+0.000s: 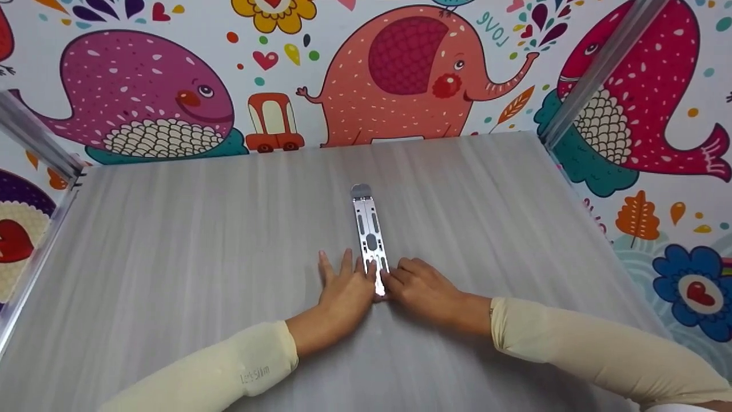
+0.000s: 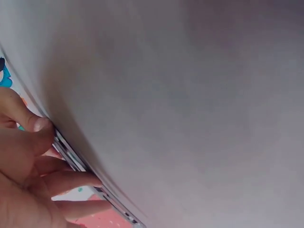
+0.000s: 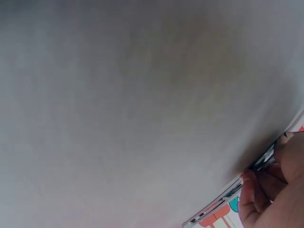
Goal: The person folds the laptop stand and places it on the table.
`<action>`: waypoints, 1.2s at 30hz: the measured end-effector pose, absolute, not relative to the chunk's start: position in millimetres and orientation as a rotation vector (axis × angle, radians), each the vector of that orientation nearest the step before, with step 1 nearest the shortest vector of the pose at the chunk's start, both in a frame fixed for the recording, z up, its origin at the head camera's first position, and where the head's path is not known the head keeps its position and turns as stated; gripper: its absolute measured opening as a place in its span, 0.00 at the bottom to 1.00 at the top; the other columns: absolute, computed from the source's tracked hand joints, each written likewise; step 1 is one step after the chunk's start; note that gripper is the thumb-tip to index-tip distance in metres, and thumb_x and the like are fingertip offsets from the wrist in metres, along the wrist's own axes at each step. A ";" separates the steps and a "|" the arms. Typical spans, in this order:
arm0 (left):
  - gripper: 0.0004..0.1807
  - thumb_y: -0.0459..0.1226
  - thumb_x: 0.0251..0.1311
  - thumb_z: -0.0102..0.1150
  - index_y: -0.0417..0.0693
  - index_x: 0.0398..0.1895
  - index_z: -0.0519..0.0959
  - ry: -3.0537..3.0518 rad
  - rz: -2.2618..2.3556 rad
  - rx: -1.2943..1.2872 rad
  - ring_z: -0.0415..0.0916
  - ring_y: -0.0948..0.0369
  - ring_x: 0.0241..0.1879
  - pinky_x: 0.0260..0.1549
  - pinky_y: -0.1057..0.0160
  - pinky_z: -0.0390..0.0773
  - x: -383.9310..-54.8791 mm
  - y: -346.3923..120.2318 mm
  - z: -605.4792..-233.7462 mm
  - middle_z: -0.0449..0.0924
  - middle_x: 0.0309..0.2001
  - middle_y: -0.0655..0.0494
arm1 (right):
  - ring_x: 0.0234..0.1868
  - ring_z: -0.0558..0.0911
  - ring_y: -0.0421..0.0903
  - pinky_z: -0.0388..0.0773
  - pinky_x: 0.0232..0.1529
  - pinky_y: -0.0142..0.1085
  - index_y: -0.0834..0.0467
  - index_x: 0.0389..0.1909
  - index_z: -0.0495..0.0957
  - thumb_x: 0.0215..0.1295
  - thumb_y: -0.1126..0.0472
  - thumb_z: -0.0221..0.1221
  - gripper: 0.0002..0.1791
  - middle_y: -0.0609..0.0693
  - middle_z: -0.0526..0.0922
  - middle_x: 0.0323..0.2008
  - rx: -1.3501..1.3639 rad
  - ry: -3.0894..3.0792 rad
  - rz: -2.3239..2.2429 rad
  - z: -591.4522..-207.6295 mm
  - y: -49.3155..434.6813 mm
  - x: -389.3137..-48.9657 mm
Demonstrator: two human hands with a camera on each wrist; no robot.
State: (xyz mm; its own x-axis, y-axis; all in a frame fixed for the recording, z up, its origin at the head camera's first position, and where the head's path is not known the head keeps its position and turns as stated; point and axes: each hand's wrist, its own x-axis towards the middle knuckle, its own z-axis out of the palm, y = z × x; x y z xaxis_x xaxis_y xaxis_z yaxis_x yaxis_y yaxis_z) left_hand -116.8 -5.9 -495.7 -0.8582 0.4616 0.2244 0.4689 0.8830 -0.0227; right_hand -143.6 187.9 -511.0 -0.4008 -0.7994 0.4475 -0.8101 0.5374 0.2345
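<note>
A narrow, folded silver metal stand (image 1: pixel 370 241), which looks like a folding laptop stand, lies lengthwise on the table. It has slots along its length and a rounded grey pad at its far end. My left hand (image 1: pixel 347 297) holds the near part from the left, index finger over the top and other fingers spread. On the other side, my right hand (image 1: pixel 426 289) pinches the near right edge with bent fingers. The left wrist view shows the left fingers (image 2: pixel 71 183) along the stand's side. In the right wrist view, the right fingers (image 3: pixel 254 190) grip its edge.
The grey wood-grain table (image 1: pixel 200 240) reaches back to a wall panel (image 1: pixel 337 86) printed with cartoon animals. Metal posts (image 1: pixel 600 68) rise at its back corners, and a metal rail (image 1: pixel 34 274) follows the left edge. Pale sleeves (image 1: pixel 229 366) cover both forearms.
</note>
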 end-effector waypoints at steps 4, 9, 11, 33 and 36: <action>0.33 0.54 0.55 0.66 0.42 0.59 0.81 -2.848 -0.085 -0.699 0.76 0.39 0.61 0.52 0.20 0.67 -130.4 -6.9 -495.9 0.86 0.52 0.43 | 0.29 0.75 0.45 0.72 0.30 0.37 0.59 0.42 0.85 0.57 0.56 0.70 0.15 0.47 0.85 0.28 1.285 -2.303 0.029 -509.7 186.0 -154.4; 0.33 0.53 0.61 0.61 0.44 0.64 0.77 -2.975 -0.195 -0.672 0.75 0.34 0.61 0.53 0.18 0.63 -157.9 -7.8 -492.7 0.83 0.57 0.43 | 0.30 0.76 0.47 0.72 0.29 0.38 0.59 0.43 0.85 0.59 0.57 0.68 0.13 0.48 0.86 0.29 1.240 -2.329 -0.003 -511.5 183.9 -179.1; 0.33 0.53 0.62 0.60 0.45 0.66 0.76 -3.019 -0.230 -0.647 0.75 0.34 0.60 0.54 0.18 0.63 -168.7 -8.4 -491.3 0.82 0.59 0.43 | 0.30 0.76 0.48 0.72 0.29 0.38 0.59 0.43 0.85 0.59 0.58 0.67 0.13 0.49 0.86 0.30 1.225 -2.323 -0.018 -512.8 182.9 -189.0; 0.35 0.56 0.58 0.66 0.46 0.65 0.78 -3.098 -0.229 -0.613 0.80 0.37 0.55 0.49 0.22 0.71 -173.3 -4.3 -493.2 0.84 0.56 0.44 | 0.33 0.79 0.47 0.77 0.30 0.39 0.55 0.43 0.83 0.59 0.53 0.69 0.15 0.48 0.84 0.31 1.260 -2.357 0.025 -516.7 189.6 -195.5; 0.35 0.55 0.59 0.68 0.45 0.65 0.77 -3.152 -0.297 -0.649 0.80 0.37 0.55 0.50 0.22 0.70 -177.1 -4.8 -487.3 0.84 0.57 0.43 | 0.36 0.81 0.47 0.79 0.37 0.41 0.56 0.46 0.84 0.61 0.49 0.69 0.18 0.48 0.86 0.33 1.361 -2.492 0.232 -505.4 198.5 -202.1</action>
State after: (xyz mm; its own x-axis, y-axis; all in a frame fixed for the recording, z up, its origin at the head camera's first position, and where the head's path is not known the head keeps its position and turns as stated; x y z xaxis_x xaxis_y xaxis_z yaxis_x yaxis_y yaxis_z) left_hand -177.1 -4.8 -487.3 -0.9154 0.3993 -0.0506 0.3828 0.9026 0.1968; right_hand -202.1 198.5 -505.4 -0.5107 -0.7945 0.3286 -0.8415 0.5403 -0.0017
